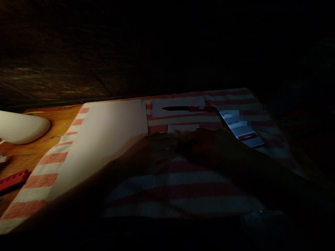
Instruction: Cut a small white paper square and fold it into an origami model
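Observation:
In deep shadow at the middle of the view, my left hand and my right hand meet with their fingers curled inward. Between them a small piece of white paper sticks out at the far side, and both hands grip it. Darkness hides most of the fingertips and the paper's lower part. Just beyond lies a knife with a dark blade and red handle, resting partly on another cut piece of paper. A stack of white paper sheets is left of my left hand.
A red-and-white striped towel covers the wooden table. Right of the knife lies a lit phone showing a timer. At the left are a white rounded object and a red notched piece. A dark wall stands behind.

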A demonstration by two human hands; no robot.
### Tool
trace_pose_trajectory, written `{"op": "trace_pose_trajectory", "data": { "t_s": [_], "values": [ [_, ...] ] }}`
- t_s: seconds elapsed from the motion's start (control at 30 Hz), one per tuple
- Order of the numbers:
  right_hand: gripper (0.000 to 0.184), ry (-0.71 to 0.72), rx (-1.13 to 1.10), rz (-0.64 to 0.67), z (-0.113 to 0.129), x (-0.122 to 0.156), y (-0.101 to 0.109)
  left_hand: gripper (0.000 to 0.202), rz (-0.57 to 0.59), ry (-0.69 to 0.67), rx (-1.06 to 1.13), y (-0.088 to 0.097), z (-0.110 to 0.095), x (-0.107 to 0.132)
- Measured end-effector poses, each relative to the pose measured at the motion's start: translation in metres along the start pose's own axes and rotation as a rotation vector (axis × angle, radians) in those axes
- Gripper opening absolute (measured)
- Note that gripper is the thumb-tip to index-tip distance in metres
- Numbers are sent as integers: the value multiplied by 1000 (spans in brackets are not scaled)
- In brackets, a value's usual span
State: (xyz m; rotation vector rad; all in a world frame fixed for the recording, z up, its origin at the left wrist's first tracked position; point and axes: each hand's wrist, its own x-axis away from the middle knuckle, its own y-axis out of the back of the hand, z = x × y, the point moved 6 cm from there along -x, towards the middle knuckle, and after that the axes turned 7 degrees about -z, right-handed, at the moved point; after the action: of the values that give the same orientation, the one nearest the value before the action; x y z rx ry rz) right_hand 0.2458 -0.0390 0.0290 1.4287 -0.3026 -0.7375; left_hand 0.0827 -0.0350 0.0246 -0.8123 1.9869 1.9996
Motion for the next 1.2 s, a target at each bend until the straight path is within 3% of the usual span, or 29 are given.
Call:
{"op": "trace_pose_trajectory", "data": {
  "t_s": [0.27, 0.43, 0.67, 0.83, 1.1, 1.2],
  "values": [
    [20, 25, -9, 54, 2, 0, -1, 19, 73, 52, -7, -4, -1, 4],
    [18, -33, -99, 107, -6, 2, -2, 25, 127, 63, -8, -6, -2, 4],
    [17, -138, -230, 28, -10, 1, 5, 23, 123, 106, -23, -8, -1, 4],
    [13, -131, -211, 44, -8, 0, 3, 17, 108, 145, -89, -12, -3, 1],
    [20, -127, -120, 85, -4, 0, -2, 21, 59, 10, -14, -3, 0, -1],
    [18, -121, -107, 104, -1, -1, -1, 20, 80, 19, 31, -1, 5, 2]
  ]
}}
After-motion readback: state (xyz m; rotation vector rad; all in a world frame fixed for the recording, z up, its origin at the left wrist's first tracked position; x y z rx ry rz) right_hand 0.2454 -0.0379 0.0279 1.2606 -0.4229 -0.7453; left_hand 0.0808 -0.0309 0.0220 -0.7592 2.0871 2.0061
